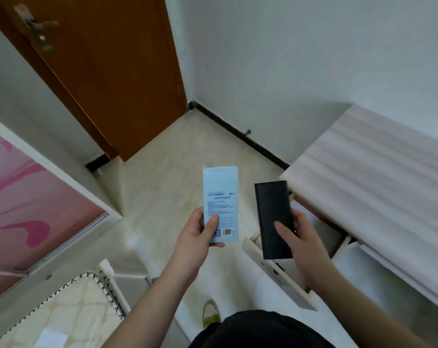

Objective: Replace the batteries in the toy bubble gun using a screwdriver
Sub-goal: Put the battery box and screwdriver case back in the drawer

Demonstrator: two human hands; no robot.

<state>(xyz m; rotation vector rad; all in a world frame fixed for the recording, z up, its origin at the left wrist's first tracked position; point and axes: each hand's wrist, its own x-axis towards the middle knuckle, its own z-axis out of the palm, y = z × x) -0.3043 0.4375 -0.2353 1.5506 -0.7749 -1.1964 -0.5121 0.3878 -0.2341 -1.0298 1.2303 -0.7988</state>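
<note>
Mid-frame, the left hand [200, 231] grips a light blue box [220, 197] upright, thumb across its printed face. Just right, the right hand [297, 232] holds a black case [273, 214] above an open drawer [275, 268].

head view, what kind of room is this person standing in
Most likely a bedroom at home. A quilted mattress lies at lower left, a brown wooden door with a lever handle stands in the corner, and a pale cabinet with an open drawer lines the wall on the right.
</note>
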